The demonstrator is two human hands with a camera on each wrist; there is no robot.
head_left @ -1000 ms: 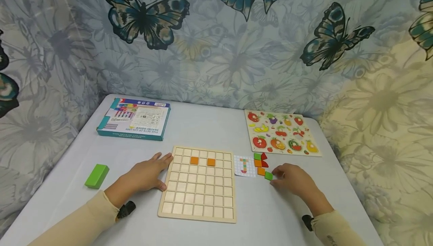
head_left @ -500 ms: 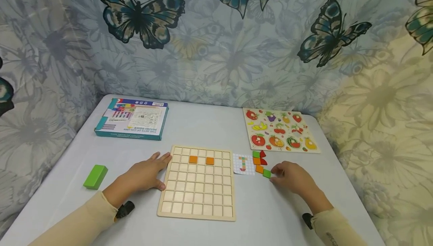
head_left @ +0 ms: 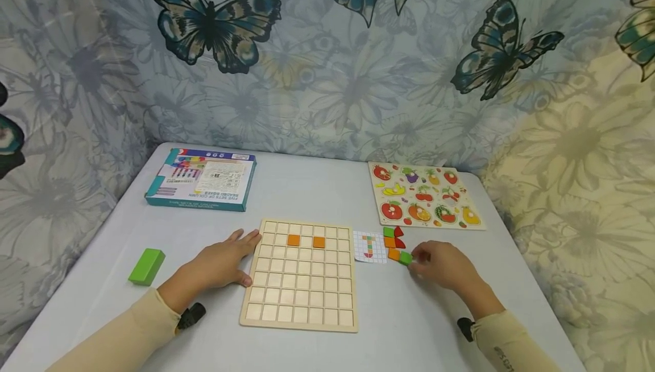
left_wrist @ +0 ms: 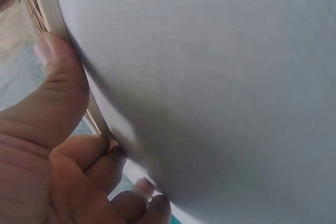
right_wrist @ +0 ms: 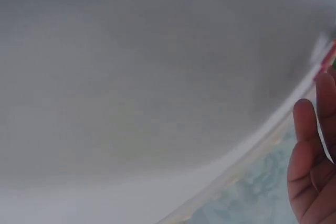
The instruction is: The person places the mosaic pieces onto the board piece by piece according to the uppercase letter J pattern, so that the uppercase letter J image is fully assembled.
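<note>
In the head view a wooden grid board (head_left: 302, 275) lies at the centre, with an orange tile (head_left: 293, 240) and a second orange tile (head_left: 319, 242) in its cells. My left hand (head_left: 220, 263) rests against the board's left edge, thumb and fingers spread apart along it. The left wrist view shows the thumb (left_wrist: 65, 77) pressed to the board's side. Right of the board, my right hand (head_left: 445, 264) pinches a green square tile (head_left: 405, 257) at its right edge. Beside that tile lie an orange tile (head_left: 393, 253) and a small cluster of green, orange and red tiles (head_left: 390, 242).
A small printed pattern card (head_left: 369, 248) lies against the board's right side. Behind it is a fruit picture board (head_left: 427, 197). A teal-edged box (head_left: 202, 180) lies at the back left, and a green block (head_left: 146, 267) left of my left arm.
The green tile has tilted in my right fingers, which have shifted slightly away from me. My left hand stays at the board's edge. The head view has shifted slightly.
</note>
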